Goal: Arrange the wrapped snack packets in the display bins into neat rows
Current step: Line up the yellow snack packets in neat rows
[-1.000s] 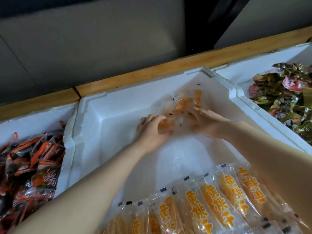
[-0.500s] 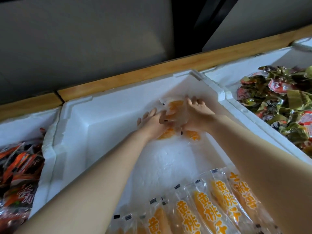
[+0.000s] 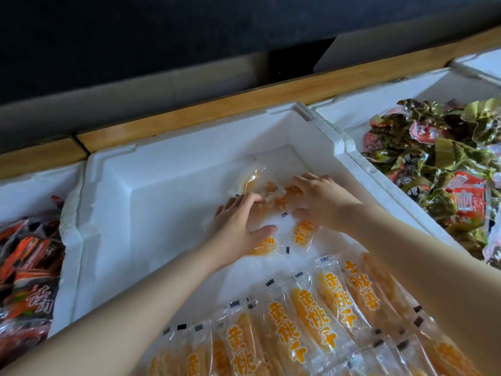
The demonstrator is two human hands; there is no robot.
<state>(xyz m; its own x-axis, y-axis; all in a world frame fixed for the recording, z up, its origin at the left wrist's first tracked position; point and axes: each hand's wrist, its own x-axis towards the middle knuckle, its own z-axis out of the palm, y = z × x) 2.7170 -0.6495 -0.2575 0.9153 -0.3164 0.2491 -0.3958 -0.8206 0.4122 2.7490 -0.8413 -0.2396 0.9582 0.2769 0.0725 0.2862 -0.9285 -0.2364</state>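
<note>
At least four loose packets (image 3: 302, 234), clear wrap over orange fruit slices, lie in a small heap on the floor of the middle bin (image 3: 168, 169), towards its far right corner. One sits at the far edge of the heap, two at its near edge, and the rest are crumpled together between the hands.

The left hand (image 3: 238, 226) lies palm down on the heap's left side. Its fingers are bent over the wrap and its thumb is splayed flat on a near packet; I cannot tell whether the fingertips pinch anything. The right hand (image 3: 322, 196) covers the right side, fingers curled down around the crumpled wrap and gripping it.

Nearer the camera in the same bin, a row of packets (image 3: 306, 318) lies side by side and overlapping, with at least seven in view.

There are three white foam bins. The left bin (image 3: 35, 191) holds red and black packets (image 3: 29, 261); the right bin (image 3: 379, 104) holds gold and red wrapped sweets (image 3: 439, 147). A wooden ledge (image 3: 189, 123) runs behind them.
</note>
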